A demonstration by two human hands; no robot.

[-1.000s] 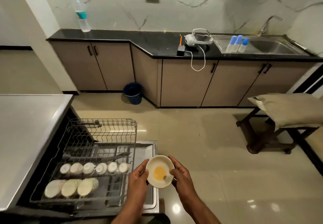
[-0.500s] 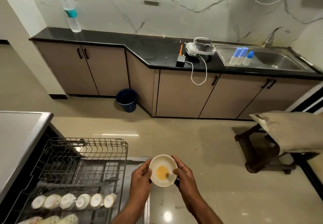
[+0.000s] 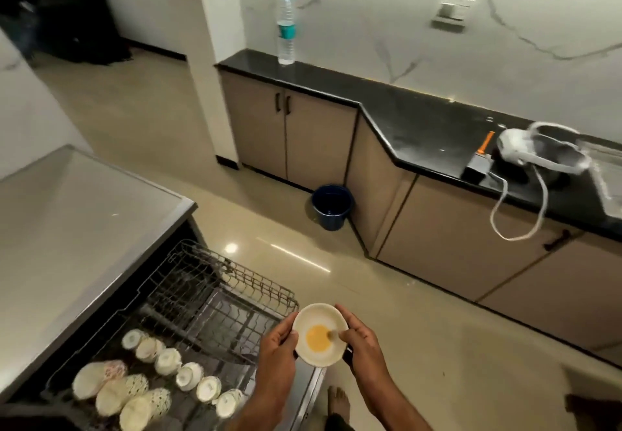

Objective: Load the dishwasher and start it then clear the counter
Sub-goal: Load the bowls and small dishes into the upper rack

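Beside open dishwasher rack [image 3: 202, 299], you stand with small bowl [image 3: 319, 334] held over rack's near right corner, above floor. Rack: row of cups [image 3: 183, 375] along front, patterned bowls [image 3: 116, 390] left of cups, back half bare. Bowl carries yellow residue; tilt it before it reaches rack and residue likely drips onto floor. Left hand [image 3: 277, 346] pinches bowl's left rim; right hand [image 3: 361, 341] curls on right rim, apparently also pinching small utensil, blurred. Thin rim grips: bowl could slip, strike rack edge.

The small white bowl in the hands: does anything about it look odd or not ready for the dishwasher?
Yes. The bowl has a yellow patch of residue in its middle. The left hand holds its rim; the right hand seems to hold something small inside it.
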